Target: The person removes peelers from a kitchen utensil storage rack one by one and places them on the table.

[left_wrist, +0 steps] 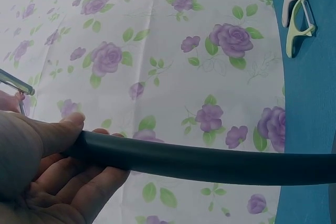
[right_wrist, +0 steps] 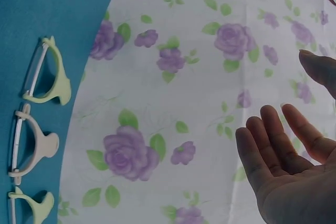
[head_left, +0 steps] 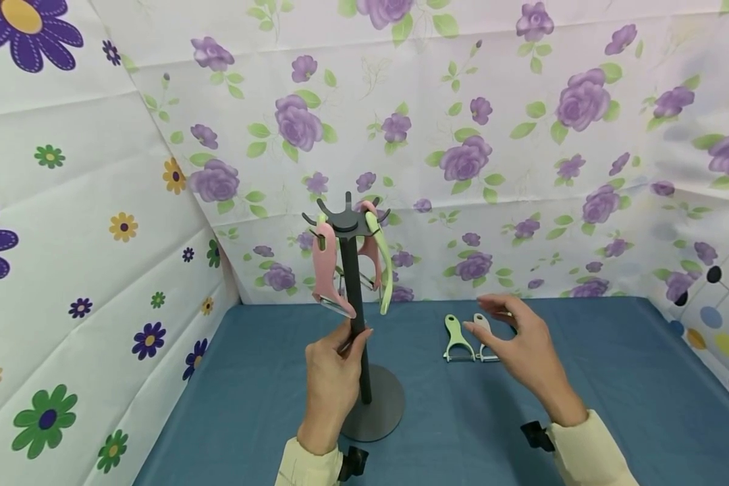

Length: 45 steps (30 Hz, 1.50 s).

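My left hand [head_left: 333,381] grips the dark pole [head_left: 352,283] of an upright stand, thumb on one side and fingers round the other. From the stand's hooked top hang several peelers: a pink peeler [head_left: 325,260] at the front left, a light green peeler [head_left: 386,270] on the right and another pink one [head_left: 370,253] behind it. My right hand [head_left: 525,341] is held in the air, fingers loosely bent and nothing in them. On the cloth beyond it lie a green peeler [right_wrist: 60,80], a whitish peeler [right_wrist: 39,140] and a second green peeler [right_wrist: 39,205], the last hidden in the head view.
The stand's round base [head_left: 383,412] rests on a blue cloth [head_left: 249,405]. Behind it rises a white sheet with purple flowers [head_left: 413,101]. Another flower-patterned sheet [head_left: 97,283] borders the left, and a dotted one [head_left: 725,317] the right.
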### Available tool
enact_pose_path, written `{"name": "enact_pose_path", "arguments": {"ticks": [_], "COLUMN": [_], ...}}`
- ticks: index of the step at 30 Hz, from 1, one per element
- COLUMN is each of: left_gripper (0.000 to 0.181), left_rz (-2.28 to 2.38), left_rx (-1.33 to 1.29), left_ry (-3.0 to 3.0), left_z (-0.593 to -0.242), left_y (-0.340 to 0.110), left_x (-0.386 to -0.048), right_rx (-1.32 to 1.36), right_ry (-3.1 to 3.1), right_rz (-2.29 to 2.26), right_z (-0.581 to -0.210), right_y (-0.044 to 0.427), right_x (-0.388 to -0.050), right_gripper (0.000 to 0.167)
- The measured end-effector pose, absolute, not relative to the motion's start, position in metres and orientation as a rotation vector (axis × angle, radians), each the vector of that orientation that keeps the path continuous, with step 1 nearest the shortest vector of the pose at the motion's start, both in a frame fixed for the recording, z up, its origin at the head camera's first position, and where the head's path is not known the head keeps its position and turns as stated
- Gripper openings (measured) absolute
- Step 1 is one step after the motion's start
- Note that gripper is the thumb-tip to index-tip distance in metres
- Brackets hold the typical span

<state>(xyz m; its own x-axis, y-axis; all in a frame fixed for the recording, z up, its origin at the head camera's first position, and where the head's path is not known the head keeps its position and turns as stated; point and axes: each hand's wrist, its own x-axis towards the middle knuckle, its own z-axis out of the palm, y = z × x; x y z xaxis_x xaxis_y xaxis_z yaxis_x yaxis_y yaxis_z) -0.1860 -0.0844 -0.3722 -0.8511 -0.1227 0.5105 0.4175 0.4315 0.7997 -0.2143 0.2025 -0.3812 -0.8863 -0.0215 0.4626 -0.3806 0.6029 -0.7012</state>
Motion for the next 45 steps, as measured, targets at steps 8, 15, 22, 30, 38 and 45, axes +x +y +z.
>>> {"name": "enact_pose_path", "arguments": {"ticks": [8, 15, 22, 30, 38, 45], "left_gripper": [0.020, 0.018, 0.016, 0.013, 0.013, 0.014], "left_rz": [-1.427, -1.414, -1.419, -1.403, -1.397, -1.407], "left_rx": [-0.246, -0.244, -0.251, -0.243, -0.241, -0.236], "left_ry": [-2.189, -2.195, -2.190, -2.195, -2.200, -2.202], "left_z": [-0.372, -0.372, -0.372, -0.372, -0.372, -0.372], "left_y": [-0.084, -0.084, -0.084, -0.085, -0.085, -0.084], "left_x": [-0.186, -0.187, -0.186, -0.186, -0.186, -0.186], "right_rx": [0.345, 0.359, 0.375, 0.401, 0.414, 0.449], "right_ry": [-2.397, -2.369, -2.348, -2.322, -2.325, -2.305], "right_rz": [1.205, 1.229, 1.233, 1.245, 1.315, 1.317], "right_z": [-0.374, -0.368, -0.362, -0.355, -0.350, -0.347], "right_y": [0.198, 0.192, 0.185, 0.180, 0.177, 0.171], "right_x": [-0.212, -0.211, -0.209, -0.207, -0.205, -0.205], "right_gripper": [0.049, 0.050, 0.050, 0.048, 0.050, 0.053]}}
